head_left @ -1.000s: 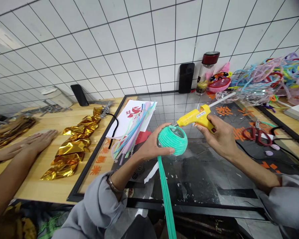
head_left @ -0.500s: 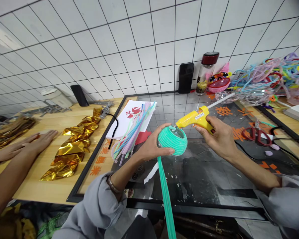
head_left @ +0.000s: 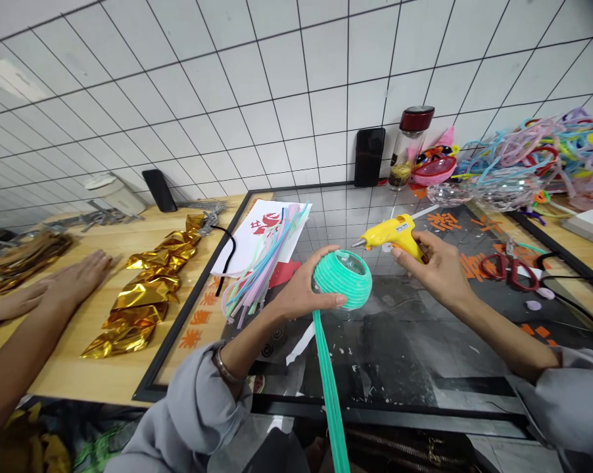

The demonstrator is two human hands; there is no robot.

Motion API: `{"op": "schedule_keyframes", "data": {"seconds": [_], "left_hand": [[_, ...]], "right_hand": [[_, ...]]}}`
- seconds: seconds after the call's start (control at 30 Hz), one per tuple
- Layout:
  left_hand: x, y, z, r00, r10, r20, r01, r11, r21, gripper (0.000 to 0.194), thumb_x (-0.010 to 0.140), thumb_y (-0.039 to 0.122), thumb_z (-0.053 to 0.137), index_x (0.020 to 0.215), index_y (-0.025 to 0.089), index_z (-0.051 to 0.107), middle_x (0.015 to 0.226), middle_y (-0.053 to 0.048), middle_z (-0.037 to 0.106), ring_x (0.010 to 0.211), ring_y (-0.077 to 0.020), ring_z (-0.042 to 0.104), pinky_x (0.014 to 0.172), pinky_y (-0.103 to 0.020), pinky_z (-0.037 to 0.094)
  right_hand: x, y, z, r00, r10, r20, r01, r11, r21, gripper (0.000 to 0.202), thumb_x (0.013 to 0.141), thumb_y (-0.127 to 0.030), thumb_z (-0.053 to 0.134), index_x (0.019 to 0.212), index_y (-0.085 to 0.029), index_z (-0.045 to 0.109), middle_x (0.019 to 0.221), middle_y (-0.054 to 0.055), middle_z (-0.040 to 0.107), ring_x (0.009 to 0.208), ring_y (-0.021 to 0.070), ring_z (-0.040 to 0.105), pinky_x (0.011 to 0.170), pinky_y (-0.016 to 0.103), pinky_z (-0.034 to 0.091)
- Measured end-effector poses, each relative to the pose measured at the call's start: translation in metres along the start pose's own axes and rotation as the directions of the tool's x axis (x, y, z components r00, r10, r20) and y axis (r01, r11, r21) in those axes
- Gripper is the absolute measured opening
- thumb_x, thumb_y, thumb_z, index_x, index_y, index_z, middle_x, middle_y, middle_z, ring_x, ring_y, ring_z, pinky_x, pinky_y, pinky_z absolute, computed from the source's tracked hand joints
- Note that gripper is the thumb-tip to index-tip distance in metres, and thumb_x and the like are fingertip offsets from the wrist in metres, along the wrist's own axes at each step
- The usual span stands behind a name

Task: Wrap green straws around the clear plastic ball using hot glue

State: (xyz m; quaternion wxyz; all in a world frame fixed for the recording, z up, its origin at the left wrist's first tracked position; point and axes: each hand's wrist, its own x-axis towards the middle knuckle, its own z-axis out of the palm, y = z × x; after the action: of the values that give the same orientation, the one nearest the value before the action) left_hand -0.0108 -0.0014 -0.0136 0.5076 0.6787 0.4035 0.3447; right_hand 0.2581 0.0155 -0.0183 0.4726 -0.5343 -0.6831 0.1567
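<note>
My left hand grips a small round bowl wrapped in rows of teal pipe cleaner, its opening tilted up. From the bowl's lower left side a bundle of loose teal pipe cleaners hangs past the table's front edge. A yellow hot glue gun is held by its handle in my right hand. Its metal nozzle points left, just above and apart from the bowl's rim. A pale glue stick sticks out of the gun's back. My right fingers wrap round the handle.
Pastel pipe cleaners lie on white paper to the left. Red-handled scissors and black cables are at right. A phone and a glass bottle stand by the wall. At far left, another person's hands rest near gold foil.
The glue gun has moved up and away from the bowl's rim, where its nozzle was before, and tilts differently. My left hand and the bowl stay in place.
</note>
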Motion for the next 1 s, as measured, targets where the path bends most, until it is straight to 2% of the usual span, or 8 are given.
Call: {"op": "schedule_keyframes", "data": {"seconds": [0.1, 0.23, 0.43, 0.67, 0.73, 0.8, 0.9, 1.0], "left_hand": [[0.0, 0.002, 0.0, 1.0, -0.01, -0.001, 0.01, 1.0, 0.01, 0.097, 0.059, 0.04, 0.086, 0.142, 0.018, 0.043, 0.143, -0.015, 0.054, 0.129, -0.0359, 0.053, 0.111, -0.047, 0.043], [-0.001, 0.004, -0.001, 1.0, -0.009, 0.01, 0.009, 1.0, 0.011, 0.096, 0.059, 0.042, 0.086, 0.142, 0.019, 0.043, 0.143, -0.015, 0.054, 0.129, -0.0361, 0.053, 0.11, -0.048, 0.043], [0.0, 0.001, -0.003, 1.0, 0.01, 0.029, -0.011, 1.0, 0.018, 0.094, 0.061, 0.041, 0.085, 0.142, 0.019, 0.042, 0.144, -0.016, 0.052, 0.13, -0.0366, 0.052, 0.112, -0.05, 0.041], [0.0, -0.003, -0.004, 0.999, 0.029, 0.02, -0.03, 0.999, 0.039, 0.095, 0.062, 0.045, 0.085, 0.143, 0.021, 0.042, 0.149, -0.016, 0.048, 0.134, -0.0379, 0.048, 0.116, -0.055, 0.036], [-0.001, -0.003, -0.004, 0.999, 0.035, 0.013, -0.036, 0.997, 0.065, 0.095, 0.063, 0.046, 0.085, 0.144, 0.022, 0.042, 0.149, -0.015, 0.048, 0.134, -0.0382, 0.049, 0.116, -0.055, 0.037], [-0.002, -0.002, -0.003, 0.999, 0.046, 0.012, -0.047, 0.994, 0.095, 0.094, 0.064, 0.046, 0.084, 0.144, 0.022, 0.042, 0.148, -0.015, 0.048, 0.133, -0.038, 0.049, 0.115, -0.055, 0.038], [-0.002, 0.001, -0.002, 0.997, 0.075, 0.017, -0.076, 0.987, 0.142, 0.092, 0.065, 0.045, 0.084, 0.144, 0.022, 0.043, 0.149, -0.015, 0.048, 0.134, -0.0377, 0.049, 0.116, -0.054, 0.037], [-0.002, 0.003, 0.0, 0.994, 0.11, 0.014, -0.111, 0.983, 0.147, 0.091, 0.065, 0.046, 0.084, 0.143, 0.022, 0.043, 0.148, -0.014, 0.048, 0.135, -0.0377, 0.047, 0.117, -0.053, 0.036]], "right_hand": [[0.006, 0.015, -0.001, 0.994, 0.109, 0.015, -0.109, 0.994, -0.011, 0.029, 0.084, -0.048, 0.061, 0.076, -0.021, 0.061, 0.061, -0.002, 0.051, 0.052, 0.0156, 0.049, 0.045, 0.028, 0.036], [0.016, 0.036, -0.004, 0.991, 0.135, -0.017, -0.134, 0.943, -0.305, 0.033, 0.082, -0.049, 0.058, 0.065, -0.021, 0.058, 0.059, -0.001, 0.049, 0.054, 0.0171, 0.05, 0.05, 0.029, 0.033], [0.014, 0.053, 0.001, 0.997, 0.082, 0.014, -0.066, 0.881, -0.468, 0.03, 0.077, -0.048, 0.06, 0.064, -0.022, 0.055, 0.062, 0.001, 0.05, 0.061, 0.0198, 0.05, 0.056, 0.03, 0.035], [0.008, 0.062, 0.008, 0.998, 0.016, 0.059, 0.022, 0.811, -0.585, 0.034, 0.08, -0.049, 0.059, 0.084, -0.016, 0.063, 0.081, 0.013, 0.061, 0.076, 0.0291, 0.058, 0.064, 0.037, 0.042], [0.008, 0.051, 0.004, 0.997, -0.056, 0.062, 0.081, 0.807, -0.585, 0.036, 0.083, -0.05, 0.059, 0.09, -0.015, 0.065, 0.088, 0.015, 0.064, 0.082, 0.0316, 0.059, 0.067, 0.04, 0.044], [0.007, 0.027, -0.001, 0.971, -0.235, 0.05, 0.228, 0.831, -0.507, 0.031, 0.091, -0.043, 0.055, 0.097, -0.015, 0.066, 0.092, 0.014, 0.065, 0.085, 0.0303, 0.061, 0.071, 0.042, 0.047], [0.002, -0.024, -0.006, 0.873, -0.487, 0.032, 0.481, 0.846, -0.228, 0.018, 0.097, -0.024, 0.054, 0.108, -0.015, 0.065, 0.09, 0.009, 0.067, 0.079, 0.0209, 0.064, 0.074, 0.035, 0.051], [-0.003, -0.068, -0.002, 0.751, -0.652, 0.102, 0.66, 0.744, -0.102, 0.02, 0.096, -0.016, 0.056, 0.115, -0.016, 0.063, 0.095, 0.01, 0.069, 0.085, 0.0197, 0.065, 0.075, 0.032, 0.054]]}}
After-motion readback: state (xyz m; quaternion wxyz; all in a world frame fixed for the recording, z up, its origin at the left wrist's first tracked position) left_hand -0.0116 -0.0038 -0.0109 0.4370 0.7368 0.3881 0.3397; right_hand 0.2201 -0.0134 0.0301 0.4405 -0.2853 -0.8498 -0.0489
